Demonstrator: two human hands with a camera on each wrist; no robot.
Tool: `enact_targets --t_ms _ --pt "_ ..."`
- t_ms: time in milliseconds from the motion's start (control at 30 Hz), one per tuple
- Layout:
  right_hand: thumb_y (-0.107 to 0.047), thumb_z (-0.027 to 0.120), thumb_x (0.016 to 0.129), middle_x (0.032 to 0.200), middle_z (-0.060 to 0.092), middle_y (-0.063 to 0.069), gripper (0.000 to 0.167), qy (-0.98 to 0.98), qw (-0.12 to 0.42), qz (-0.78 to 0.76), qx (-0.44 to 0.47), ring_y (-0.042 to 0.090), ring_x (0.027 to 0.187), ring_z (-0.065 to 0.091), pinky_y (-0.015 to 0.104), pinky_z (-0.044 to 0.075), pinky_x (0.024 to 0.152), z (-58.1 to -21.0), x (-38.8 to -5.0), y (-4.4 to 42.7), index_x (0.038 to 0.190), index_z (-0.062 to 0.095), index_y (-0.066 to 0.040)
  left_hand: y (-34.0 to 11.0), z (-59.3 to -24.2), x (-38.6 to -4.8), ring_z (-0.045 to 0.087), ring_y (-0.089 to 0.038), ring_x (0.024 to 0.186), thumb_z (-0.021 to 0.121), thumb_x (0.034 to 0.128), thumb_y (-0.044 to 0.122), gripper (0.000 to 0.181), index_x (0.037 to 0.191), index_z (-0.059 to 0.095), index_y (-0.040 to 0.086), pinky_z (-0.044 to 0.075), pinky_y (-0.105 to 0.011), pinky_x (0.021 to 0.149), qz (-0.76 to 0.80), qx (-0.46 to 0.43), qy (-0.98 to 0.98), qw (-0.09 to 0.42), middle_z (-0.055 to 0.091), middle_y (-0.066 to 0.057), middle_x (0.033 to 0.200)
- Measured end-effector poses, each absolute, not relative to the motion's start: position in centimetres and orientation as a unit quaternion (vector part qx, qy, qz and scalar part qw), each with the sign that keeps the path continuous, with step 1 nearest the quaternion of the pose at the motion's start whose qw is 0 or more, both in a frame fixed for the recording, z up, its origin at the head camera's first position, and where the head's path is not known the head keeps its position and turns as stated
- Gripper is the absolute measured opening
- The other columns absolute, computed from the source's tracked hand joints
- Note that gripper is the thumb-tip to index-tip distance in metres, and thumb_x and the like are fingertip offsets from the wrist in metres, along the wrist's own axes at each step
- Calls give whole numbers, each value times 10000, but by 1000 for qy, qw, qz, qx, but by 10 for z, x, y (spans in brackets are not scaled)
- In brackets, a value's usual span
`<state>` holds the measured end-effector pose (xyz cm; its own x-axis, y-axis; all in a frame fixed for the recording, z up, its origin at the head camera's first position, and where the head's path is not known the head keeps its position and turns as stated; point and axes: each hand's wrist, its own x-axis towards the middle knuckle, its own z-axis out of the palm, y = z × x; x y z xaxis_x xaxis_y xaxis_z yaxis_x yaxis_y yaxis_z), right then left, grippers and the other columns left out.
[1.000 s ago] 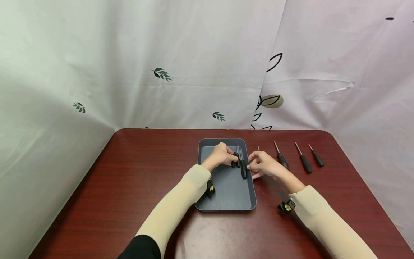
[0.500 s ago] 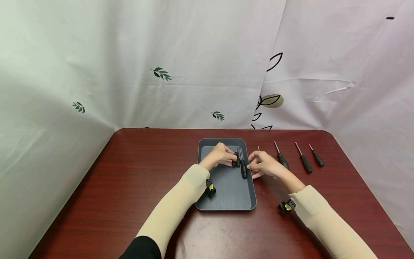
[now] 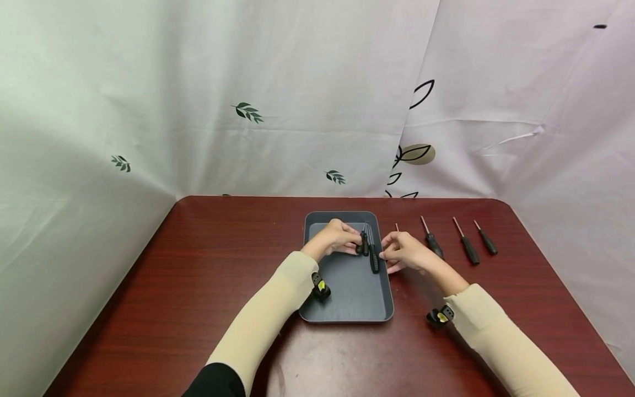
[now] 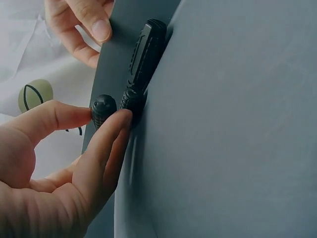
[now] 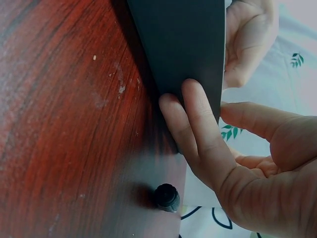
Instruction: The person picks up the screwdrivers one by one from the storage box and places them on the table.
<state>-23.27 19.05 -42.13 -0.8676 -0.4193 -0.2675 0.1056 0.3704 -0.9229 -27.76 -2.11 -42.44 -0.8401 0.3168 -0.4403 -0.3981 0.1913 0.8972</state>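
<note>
My left hand point(image 3: 333, 239) reaches into the grey tray point(image 3: 349, 300). In the left wrist view, its thumb and fingers pinch the black handle of a small screwdriver point(image 4: 103, 106). A second short handle point(image 4: 132, 100) lies against the fingertips, and a longer black-handled screwdriver point(image 4: 147, 55) lies beside the tray's wall. Thin metal shafts point to the far end. My right hand point(image 3: 404, 251) grips the tray's right side, thumb at the rim and two fingers point(image 5: 200, 106) flat against the outer wall.
Right of the tray on the red-brown table point(image 3: 198, 275) lie a thick-handled screwdriver point(image 3: 434, 246), another screwdriver point(image 3: 469, 251) and a smaller one point(image 3: 488, 242). A metal tip point(image 3: 397, 226) shows behind my right hand. A pale curtain point(image 3: 297, 149) hangs behind the table.
My left hand and forearm have shifted slightly left, with the fingers still at the small handles. The right hand and the tray have stayed in place.
</note>
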Motion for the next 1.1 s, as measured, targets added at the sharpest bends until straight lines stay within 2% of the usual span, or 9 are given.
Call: enact_targets --t_ms 167,400,800,1100 --pt "76 586 955 862 606 174 308 791 240 -554 -97 191 678 610 418 633 670 -422 -234 191 1198 430 186 -24 -421 -276 690 -350 1015 660 899 -77 321 1217 642 -123 624 -359 758 645 -29 708 286 654 -251 1160" --pt "68 589 958 870 608 164 306 789 244 -556 -92 204 692 616 425 633 678 -422 -234 190 1199 434 174 -30 -419 -275 702 -323 984 674 900 -79 313 1212 656 -107 625 -361 755 649 -27 707 281 657 -224 1162" --pt "59 586 965 888 612 178 317 788 244 -558 -95 196 692 622 424 633 681 -422 -233 193 1212 428 178 -39 -407 -271 687 -353 1027 647 917 -103 325 1242 642 -95 606 -408 827 657 -16 703 273 654 -260 1181" --pt "63 576 969 881 605 161 308 784 251 -559 -98 204 687 626 422 632 686 -423 -233 193 1208 418 175 -46 -401 -268 672 -343 1068 623 948 -74 330 1277 621 -99 613 -367 806 662 -9 700 267 654 -253 1195"
